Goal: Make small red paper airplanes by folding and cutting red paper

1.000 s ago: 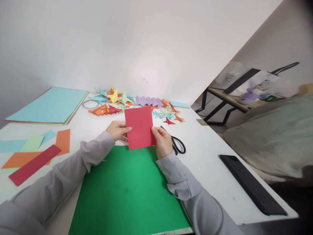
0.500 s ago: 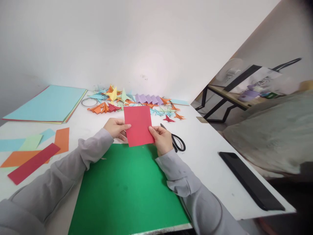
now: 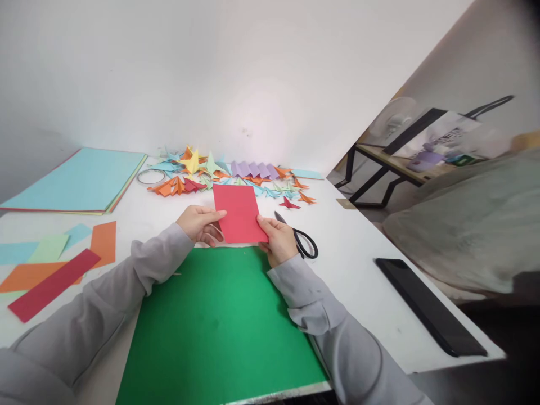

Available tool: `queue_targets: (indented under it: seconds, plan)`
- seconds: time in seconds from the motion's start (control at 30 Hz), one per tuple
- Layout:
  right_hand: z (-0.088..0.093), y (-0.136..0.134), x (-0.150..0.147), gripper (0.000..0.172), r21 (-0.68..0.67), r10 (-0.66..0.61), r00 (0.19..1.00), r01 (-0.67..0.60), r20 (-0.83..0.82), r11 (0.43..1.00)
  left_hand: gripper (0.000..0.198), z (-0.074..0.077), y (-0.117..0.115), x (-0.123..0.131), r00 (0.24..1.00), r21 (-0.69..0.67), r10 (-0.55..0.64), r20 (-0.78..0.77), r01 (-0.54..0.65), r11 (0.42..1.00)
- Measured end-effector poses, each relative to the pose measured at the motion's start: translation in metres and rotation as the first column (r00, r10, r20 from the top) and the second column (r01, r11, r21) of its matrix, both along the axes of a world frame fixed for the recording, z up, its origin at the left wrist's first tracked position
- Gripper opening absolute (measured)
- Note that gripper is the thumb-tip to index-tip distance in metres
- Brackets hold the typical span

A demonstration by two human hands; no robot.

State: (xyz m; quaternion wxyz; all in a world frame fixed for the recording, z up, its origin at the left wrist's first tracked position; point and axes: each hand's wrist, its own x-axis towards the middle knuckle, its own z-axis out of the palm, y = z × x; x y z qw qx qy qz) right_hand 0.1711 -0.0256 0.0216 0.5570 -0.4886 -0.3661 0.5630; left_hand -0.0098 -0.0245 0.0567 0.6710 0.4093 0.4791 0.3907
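Both hands pinch a red paper rectangle [image 3: 238, 212], left hand [image 3: 199, 224] gripping its left edge, right hand [image 3: 276, 240] its lower right corner, just above a green sheet [image 3: 219, 326] on the white surface [image 3: 358, 253]. Black scissors [image 3: 300, 241] lie right; folded paper shapes [image 3: 219, 174] beyond.

I hold the paper card [image 3: 238, 213] between my left hand [image 3: 199, 224] and right hand [image 3: 278, 241], above the big sheet's [image 3: 219, 326] far edge. Scissors [image 3: 300, 239] lie just right; folded shapes [image 3: 223, 175] behind; paper stack [image 3: 80, 181] far left.
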Motion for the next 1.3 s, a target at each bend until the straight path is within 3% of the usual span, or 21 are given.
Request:
queue_targets:
  seconds: [0.1, 0.23, 0.3, 0.4, 0.47, 0.53, 0.6, 0.7, 0.77, 0.8, 0.93, 1.0, 1.17, 1.3]
  plan:
    - [-0.005, 0.003, 0.002, 0.034, 0.041, -0.010, 0.997, 0.007, 0.075, 0.999, 0.033, 0.003, -0.003, 0.003, 0.997, 0.002, -0.065, -0.045, 0.065, 0.998]
    - [-0.006, 0.000, 0.002, 0.038, 0.321, -0.195, 0.896, 0.063, 0.398, 0.945, 0.029, 0.008, -0.005, 0.008, 0.983, 0.110, 0.113, -0.143, -0.098, 0.989]
    - [-0.002, -0.006, 0.000, 0.038, 0.477, -0.234, 0.817, -0.057, 0.528, 0.877, 0.030, 0.010, -0.005, 0.010, 0.967, 0.158, 0.197, -0.164, -0.172, 0.972]
    - [0.002, -0.015, -0.004, 0.046, 0.582, -0.163, 0.728, -0.369, 0.666, 0.725, 0.033, 0.013, -0.008, 0.013, 0.958, 0.186, 0.232, -0.169, -0.200, 0.962]
    - [0.002, -0.017, -0.007, 0.047, 0.603, -0.173, 0.706, -0.419, 0.686, 0.679, 0.035, 0.013, -0.011, 0.016, 0.969, 0.186, 0.191, -0.160, -0.160, 0.969]
    - [-0.001, -0.015, -0.007, 0.031, 0.605, -0.163, 0.746, -0.370, 0.645, 0.705, 0.037, 0.013, -0.012, 0.017, 0.980, 0.191, 0.134, -0.147, -0.105, 0.976]
    - [-0.003, -0.011, -0.006, 0.023, 0.563, -0.121, 0.840, -0.240, 0.528, 0.790, 0.039, 0.011, -0.011, 0.014, 0.976, 0.245, 0.148, -0.157, -0.107, 0.963]
    - [-0.006, -0.003, -0.003, 0.024, 0.377, -0.037, 0.981, -0.038, 0.191, 0.926, 0.036, 0.006, -0.003, 0.005, 0.891, 0.426, 0.394, -0.224, -0.274, 0.862]
    - [-0.005, 0.000, -0.003, 0.028, 0.235, 0.006, 0.999, 0.004, -0.038, 0.972, 0.035, 0.002, 0.004, -0.001, 0.785, 0.506, 0.575, -0.228, -0.409, 0.759]
    - [-0.004, 0.000, -0.004, 0.030, 0.179, 0.020, 0.993, 0.001, -0.119, 0.984, 0.037, 0.000, 0.007, -0.003, 0.765, 0.497, 0.608, -0.210, -0.452, 0.740]
    - [0.001, -0.001, -0.007, 0.031, 0.055, 0.062, 0.965, -0.050, -0.256, 0.997, 0.049, -0.004, 0.009, -0.002, 0.926, 0.309, 0.374, -0.046, -0.343, 0.887]
    - [0.002, -0.002, -0.007, 0.031, 0.038, 0.057, 0.966, -0.049, -0.252, 0.998, 0.047, -0.006, 0.007, -0.001, 0.960, 0.247, 0.278, 0.019, -0.274, 0.929]
    - [0.000, -0.002, -0.005, 0.029, 0.070, 0.013, 0.977, 0.001, -0.212, 0.998, 0.042, -0.010, 0.007, -0.006, 0.983, 0.155, 0.184, -0.020, -0.178, 0.972]
    - [-0.001, -0.001, -0.005, 0.028, 0.071, 0.013, 0.973, 0.003, -0.230, 0.997, 0.041, -0.013, 0.009, -0.008, 0.985, 0.112, 0.171, -0.025, -0.167, 0.979]
